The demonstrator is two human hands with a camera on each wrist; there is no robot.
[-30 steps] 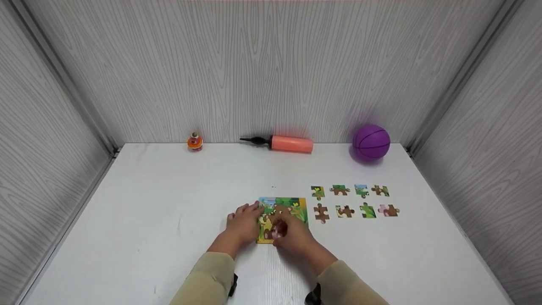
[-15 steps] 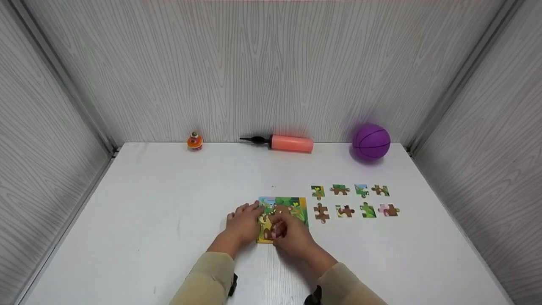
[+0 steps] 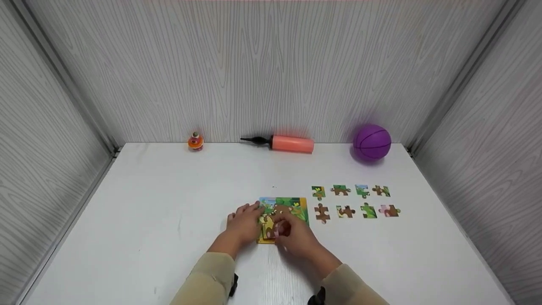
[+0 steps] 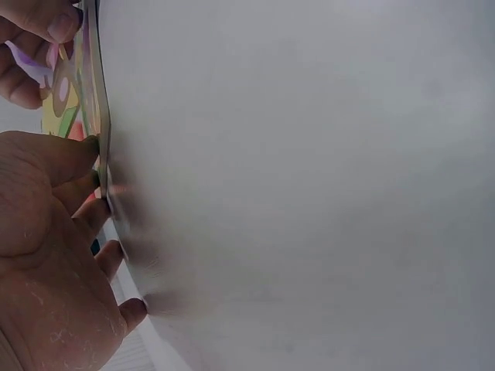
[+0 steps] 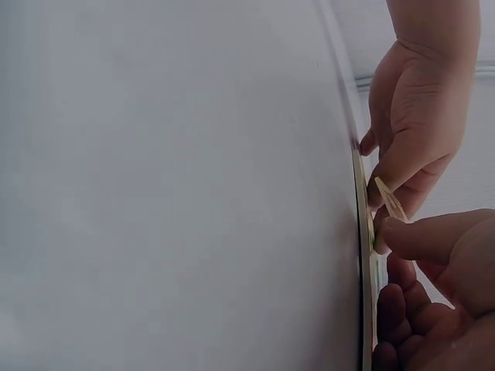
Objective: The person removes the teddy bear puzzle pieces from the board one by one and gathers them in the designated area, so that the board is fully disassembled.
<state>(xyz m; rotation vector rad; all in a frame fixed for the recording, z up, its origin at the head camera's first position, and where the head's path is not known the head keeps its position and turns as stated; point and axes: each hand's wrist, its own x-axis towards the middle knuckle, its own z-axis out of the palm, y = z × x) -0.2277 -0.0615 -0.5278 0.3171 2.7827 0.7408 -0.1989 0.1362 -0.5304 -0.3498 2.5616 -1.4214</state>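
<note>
Where the white bench (image 3: pixel 169 220) runs toward its near edge: puzzle board (image 3: pixel 283 206), flat, partly covered by both hands.
Left hand (image 3: pixel 244 224): fingers straight, tips pressed on the board's left edge; grip open, nothing enclosed.
Right hand (image 3: pixel 296 238): fingers curled, pinching a pink-and-brown puzzle piece (image 3: pixel 281 228), tilted up off the lower part of the board; grip closed on that piece, confirmed in the right wrist view (image 5: pixel 392 202).
Right of the board, apart from it: eight loose pieces (image 3: pixel 351 201) in two rows of four.
Along the back wall, well apart from the hands: orange spinning top (image 3: pixel 195 141) at left, pink hand pump (image 3: pixel 281 143) lying at centre, purple ball (image 3: pixel 371 142) at right.
</note>
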